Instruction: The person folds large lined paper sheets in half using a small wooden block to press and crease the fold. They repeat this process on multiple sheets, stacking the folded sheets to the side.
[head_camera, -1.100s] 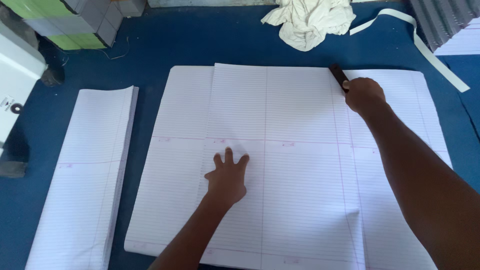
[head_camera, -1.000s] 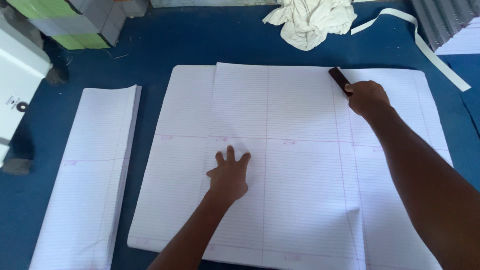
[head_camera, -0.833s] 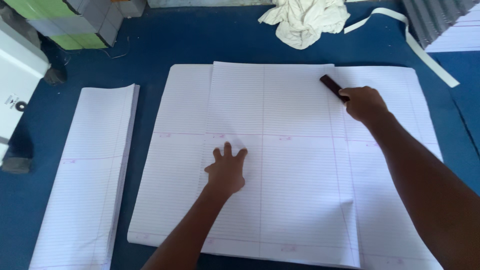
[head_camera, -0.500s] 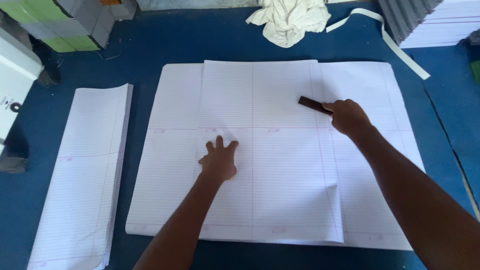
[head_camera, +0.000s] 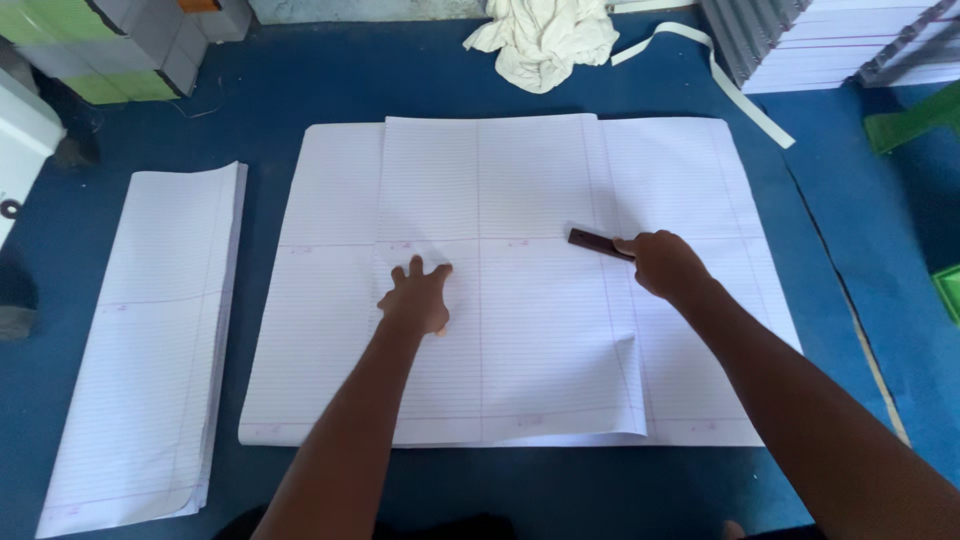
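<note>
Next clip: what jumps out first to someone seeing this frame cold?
The big spread of white ruled paper sheets on the blue surface fills the middle. The left hand presses flat on it with fingers spread, while the right hand holds a dark flat stick against the paper's fold. A folded stack of ruled paper lies to the left, a crumpled white cloth at the top.

A crumpled cream cloth (head_camera: 545, 42) and a pale paper strip (head_camera: 735, 85) are seen far, a folded stack of ruled sheets (head_camera: 150, 340) left.
</note>
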